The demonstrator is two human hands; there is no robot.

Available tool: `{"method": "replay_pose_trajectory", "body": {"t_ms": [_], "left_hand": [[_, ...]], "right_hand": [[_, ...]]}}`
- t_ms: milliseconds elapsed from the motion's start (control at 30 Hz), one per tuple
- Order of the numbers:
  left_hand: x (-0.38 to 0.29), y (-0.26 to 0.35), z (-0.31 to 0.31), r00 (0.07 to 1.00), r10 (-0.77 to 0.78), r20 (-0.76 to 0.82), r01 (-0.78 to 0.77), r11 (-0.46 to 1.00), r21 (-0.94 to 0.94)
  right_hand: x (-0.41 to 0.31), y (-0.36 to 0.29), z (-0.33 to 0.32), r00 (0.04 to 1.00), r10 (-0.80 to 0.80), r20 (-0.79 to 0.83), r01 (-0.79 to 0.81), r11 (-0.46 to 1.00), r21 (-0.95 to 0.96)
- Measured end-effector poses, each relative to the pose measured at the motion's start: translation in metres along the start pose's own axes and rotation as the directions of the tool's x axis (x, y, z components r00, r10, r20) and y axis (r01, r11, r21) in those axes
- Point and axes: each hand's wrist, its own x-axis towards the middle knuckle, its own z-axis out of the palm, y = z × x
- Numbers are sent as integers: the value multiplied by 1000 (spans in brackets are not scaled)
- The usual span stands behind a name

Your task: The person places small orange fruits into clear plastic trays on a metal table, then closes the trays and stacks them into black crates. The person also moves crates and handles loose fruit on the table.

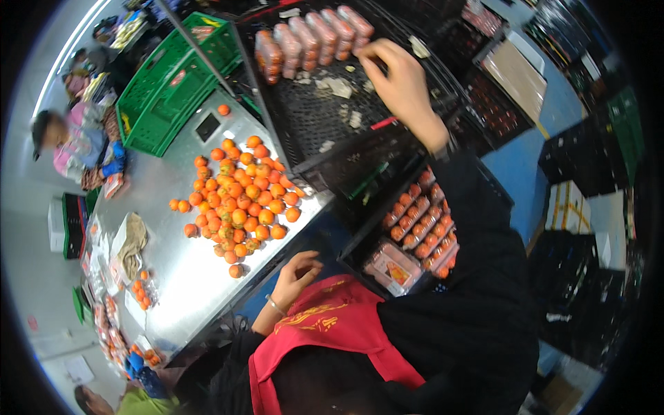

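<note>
My right hand (399, 78) reaches over a black plastic crate (311, 114), its thumb and fingers apart. The fingertips are by the end of the last in a row of clear-wrapped fruit packs (321, 39), which stand on edge; whether they touch it I cannot tell. My left hand (295, 275) hangs in front of my red apron (327, 321), fingers loosely bent and holding nothing. To its left, loose orange fruits (238, 197), which look like small persimmons, lie heaped on a steel table (181, 290). A lower black crate (358, 249) near my body holds more wrapped packs (420, 223).
A green plastic crate (176, 83) stands on the table's far side, beside a metal post (194, 44). Two people (78, 140) (124, 399) with blue gloves are at the table's far edge. Stacked dark crates (576, 290) and a white box (568, 207) stand at right.
</note>
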Motion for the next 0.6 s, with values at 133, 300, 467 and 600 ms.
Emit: {"method": "replay_pose_trajectory", "body": {"t_ms": [133,300,467,600], "left_hand": [[-49,-10,-21,930,-7,-367,-43,991,-130],[-142,-57,-28,684,-102,-722,-76,975,-210],[-225,-109,1,391,-346,-853,-89,908,-409],[-238,-130,-4,398,-369,-840,-110,889,-443]], "right_hand": [[101,56,165,864,299,405,-364,927,90],[104,77,324,641,629,439,-610,765,-205],[87,56,386,564,788,247,-728,616,-303],[79,59,374,555,800,230,-766,599,-232]]}}
